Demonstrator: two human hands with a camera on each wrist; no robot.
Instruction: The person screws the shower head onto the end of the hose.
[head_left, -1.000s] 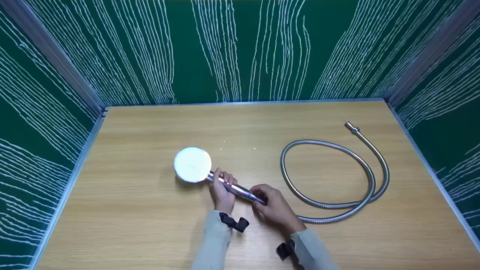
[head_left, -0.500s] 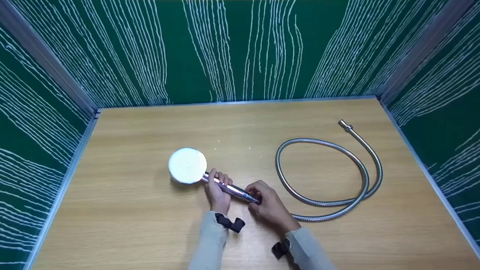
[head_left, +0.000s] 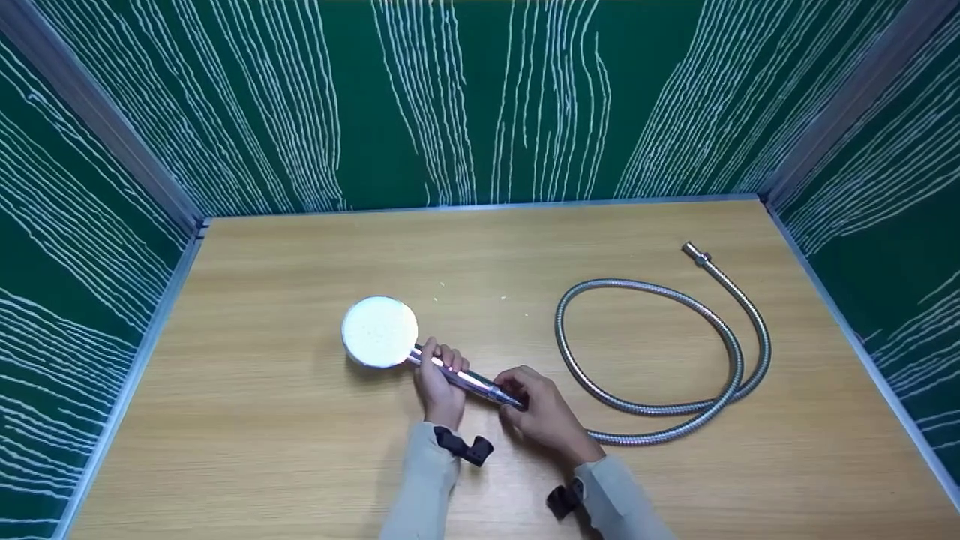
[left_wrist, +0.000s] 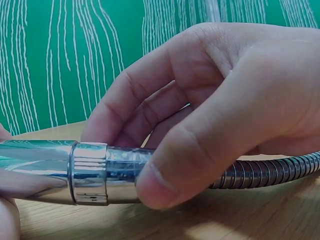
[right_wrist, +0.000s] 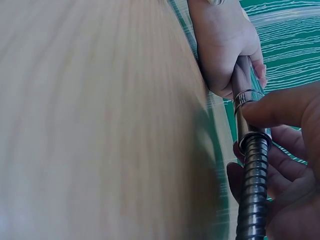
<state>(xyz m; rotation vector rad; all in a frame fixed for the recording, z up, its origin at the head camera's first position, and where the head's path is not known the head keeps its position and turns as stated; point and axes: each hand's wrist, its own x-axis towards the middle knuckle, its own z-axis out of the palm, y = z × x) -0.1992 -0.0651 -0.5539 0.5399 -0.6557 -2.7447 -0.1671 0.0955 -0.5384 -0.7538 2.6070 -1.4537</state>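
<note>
A chrome handheld shower head with a round white face is tilted over the table, its handle slanting down to the right. My left hand grips that handle near the head. At the handle's lower end, my right hand pinches the smooth metal connector between thumb and fingers. The connector meets the handle's ringed collar in line. From the connector's other end runs the ribbed metal shower hose, passing under my right palm. Whether the threads are engaged is hidden inside the joint.
The rest of the shower hose lies in a loose loop on the wooden table at the right, its free end fitting pointing to the back. Green panels with white streaks wall the back and both sides. Small white specks dot the table.
The head view shifts slightly left and back. Both hands keep their hold on the shower head's handle and the hose connector, with hardly any visible movement.
</note>
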